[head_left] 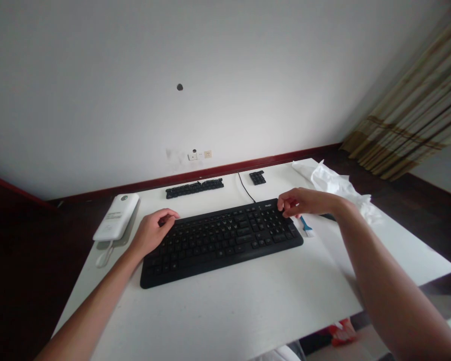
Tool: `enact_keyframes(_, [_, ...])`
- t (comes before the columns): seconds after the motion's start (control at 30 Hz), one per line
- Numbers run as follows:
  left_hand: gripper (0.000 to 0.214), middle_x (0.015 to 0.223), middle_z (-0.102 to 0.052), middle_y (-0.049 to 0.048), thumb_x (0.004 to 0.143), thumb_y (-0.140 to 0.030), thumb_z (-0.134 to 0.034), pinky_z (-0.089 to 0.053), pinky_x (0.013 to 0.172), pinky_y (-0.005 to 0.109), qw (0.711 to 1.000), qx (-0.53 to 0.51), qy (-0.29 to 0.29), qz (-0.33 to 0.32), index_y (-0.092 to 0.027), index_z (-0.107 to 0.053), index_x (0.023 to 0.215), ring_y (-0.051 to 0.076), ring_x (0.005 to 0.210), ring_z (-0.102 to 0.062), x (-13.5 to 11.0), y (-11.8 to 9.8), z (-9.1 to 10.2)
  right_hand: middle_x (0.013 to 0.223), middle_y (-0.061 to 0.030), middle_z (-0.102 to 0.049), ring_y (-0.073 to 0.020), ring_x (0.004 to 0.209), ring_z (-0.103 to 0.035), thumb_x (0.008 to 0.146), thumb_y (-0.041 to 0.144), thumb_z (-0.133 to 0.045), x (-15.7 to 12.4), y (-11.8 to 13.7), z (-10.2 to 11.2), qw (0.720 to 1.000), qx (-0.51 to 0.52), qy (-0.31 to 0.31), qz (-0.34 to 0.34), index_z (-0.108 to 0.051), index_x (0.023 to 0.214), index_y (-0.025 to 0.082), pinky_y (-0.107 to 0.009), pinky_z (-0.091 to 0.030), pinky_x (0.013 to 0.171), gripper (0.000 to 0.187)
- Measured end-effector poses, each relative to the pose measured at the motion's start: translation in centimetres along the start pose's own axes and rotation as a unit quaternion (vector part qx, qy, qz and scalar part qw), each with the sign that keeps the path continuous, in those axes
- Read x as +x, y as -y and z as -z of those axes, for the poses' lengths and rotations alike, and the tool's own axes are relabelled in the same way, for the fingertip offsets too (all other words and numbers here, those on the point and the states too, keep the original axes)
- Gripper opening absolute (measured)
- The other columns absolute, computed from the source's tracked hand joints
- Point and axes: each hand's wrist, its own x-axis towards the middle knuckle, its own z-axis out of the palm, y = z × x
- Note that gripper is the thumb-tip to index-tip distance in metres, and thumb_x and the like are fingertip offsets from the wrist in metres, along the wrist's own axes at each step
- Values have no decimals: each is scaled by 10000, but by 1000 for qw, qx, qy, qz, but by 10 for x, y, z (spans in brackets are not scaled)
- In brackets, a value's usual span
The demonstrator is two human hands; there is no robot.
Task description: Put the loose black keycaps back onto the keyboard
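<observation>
A black keyboard point(221, 240) lies slightly askew in the middle of a white table point(225, 311). My left hand point(152, 233) rests on the keyboard's left end, fingers curled over its top corner. My right hand point(302, 201) hovers at the keyboard's upper right corner, fingers bent and pinched together at the edge; whether they hold anything is hidden. A small blue-and-white tool point(306, 226) lies on the table just under my right hand.
A white power bank point(116, 216) with a cable lies at the left. A strip of black key parts point(194, 188) and a small black key block point(257, 177) sit at the back. Crumpled white plastic point(336, 185) lies at the right. A curtain hangs far right.
</observation>
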Motion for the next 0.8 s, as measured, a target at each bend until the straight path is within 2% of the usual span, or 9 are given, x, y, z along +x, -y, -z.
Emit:
enact_keyframes(0.23, [275, 1008, -795, 18, 966, -430, -567, -519, 867, 307, 1000, 3, -4, -4, -242, -765, 937, 214, 920, -707, 0, 0, 0, 785, -30, -692, -194, 734, -658, 741, 470, -796, -2, -1, 1, 1000, 22, 8, -5, -732, 908, 221, -327, -565, 694, 307])
enact_keyframes(0.4, [266, 1003, -793, 16, 963, -423, -572, -517, 867, 308, 1000, -3, -2, -1, -242, -765, 938, 209, 910, -707, 0, 1, 0, 832, -48, -720, -210, 744, -681, 791, 535, -748, -7, 4, 1, 999, -44, -5, -23, -734, 970, 228, -339, -568, 696, 356])
enact_keyframes(0.53, [270, 995, -795, 16, 960, -423, -570, -519, 845, 303, 1000, -4, -5, -3, -240, -768, 945, 206, 891, -706, 0, 3, -1, 885, -49, -742, -225, 701, -697, 710, 516, -806, -12, 5, -8, 994, -86, -8, -59, -689, 1001, 236, -349, -551, 647, 421])
enact_keyframes(0.63, [271, 998, -797, 16, 958, -419, -567, -519, 833, 300, 1000, -1, -6, -9, -240, -771, 948, 205, 882, -705, 0, 4, -2, 897, -55, -749, -230, 715, -701, 730, 536, -784, -20, 3, -16, 992, -101, -46, -63, -684, 1032, 244, -347, -539, 646, 432])
enact_keyframes(0.8, [242, 994, -796, 2, 950, -388, -575, -517, 835, 291, 1000, -7, -8, -19, -250, -772, 935, 198, 876, -705, 0, 3, -2, 872, -37, -740, -203, 766, -679, 835, 583, -710, -36, -8, -30, 987, -62, -151, -3, -687, 1092, 255, -338, -528, 730, 417])
